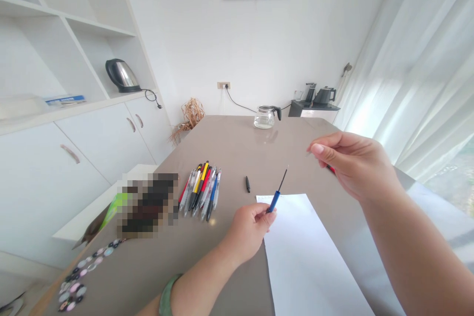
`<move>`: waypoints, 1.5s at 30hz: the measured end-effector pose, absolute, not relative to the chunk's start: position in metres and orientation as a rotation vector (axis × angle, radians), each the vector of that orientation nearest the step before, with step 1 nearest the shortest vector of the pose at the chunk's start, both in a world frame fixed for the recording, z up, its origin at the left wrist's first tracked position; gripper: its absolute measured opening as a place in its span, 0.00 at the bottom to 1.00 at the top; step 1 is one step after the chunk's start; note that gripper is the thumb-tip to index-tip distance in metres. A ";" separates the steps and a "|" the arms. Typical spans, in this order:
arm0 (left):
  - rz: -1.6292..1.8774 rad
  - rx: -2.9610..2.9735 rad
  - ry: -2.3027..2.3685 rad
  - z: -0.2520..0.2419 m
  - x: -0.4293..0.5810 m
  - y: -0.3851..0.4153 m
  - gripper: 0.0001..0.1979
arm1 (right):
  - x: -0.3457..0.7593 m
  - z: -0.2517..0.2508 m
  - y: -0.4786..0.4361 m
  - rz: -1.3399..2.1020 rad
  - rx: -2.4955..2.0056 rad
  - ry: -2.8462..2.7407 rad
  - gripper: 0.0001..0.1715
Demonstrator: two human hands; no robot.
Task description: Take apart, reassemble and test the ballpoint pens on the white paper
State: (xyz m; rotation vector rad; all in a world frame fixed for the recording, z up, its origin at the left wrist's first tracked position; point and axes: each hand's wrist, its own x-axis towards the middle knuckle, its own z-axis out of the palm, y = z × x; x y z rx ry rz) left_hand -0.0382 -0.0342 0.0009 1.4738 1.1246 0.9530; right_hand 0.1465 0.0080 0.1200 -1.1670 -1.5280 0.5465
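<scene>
My left hand (249,230) is closed on a blue pen part (274,202) with a thin dark refill sticking up from it, held over the near edge of a white paper sheet (307,256). My right hand (351,163) is raised to the right, fingers pinched together on a small thing with a bit of red showing under the fingers; I cannot make it out. A small black pen piece (248,184) lies on the table between the hands and a bundle of several pens (202,190).
The grey-brown table (229,148) carries a glass jug (265,116) at its far end, a blurred-out patch at the left and several round stickers (79,276) near the front left corner. White cabinets with a kettle (120,75) stand left, curtains right.
</scene>
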 end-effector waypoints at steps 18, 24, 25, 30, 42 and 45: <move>0.937 1.489 1.137 0.000 -0.038 -0.034 0.16 | 0.136 0.110 0.011 0.651 -1.045 -1.647 0.13; 0.937 1.489 1.133 0.001 -0.038 -0.034 0.15 | 0.136 0.110 0.011 0.653 -1.050 -1.652 0.13; 0.938 1.487 1.134 0.001 -0.038 -0.034 0.15 | 0.136 0.110 0.011 0.654 -1.053 -1.650 0.13; 0.934 1.489 1.141 0.002 -0.038 -0.035 0.15 | 0.136 0.109 0.012 0.661 -1.065 -1.655 0.14; 0.942 1.492 1.152 0.003 -0.038 -0.034 0.15 | 0.134 0.106 0.014 0.681 -1.101 -1.715 0.16; 0.961 1.474 1.152 0.002 -0.038 -0.034 0.15 | 0.134 0.106 0.014 0.689 -1.108 -1.716 0.17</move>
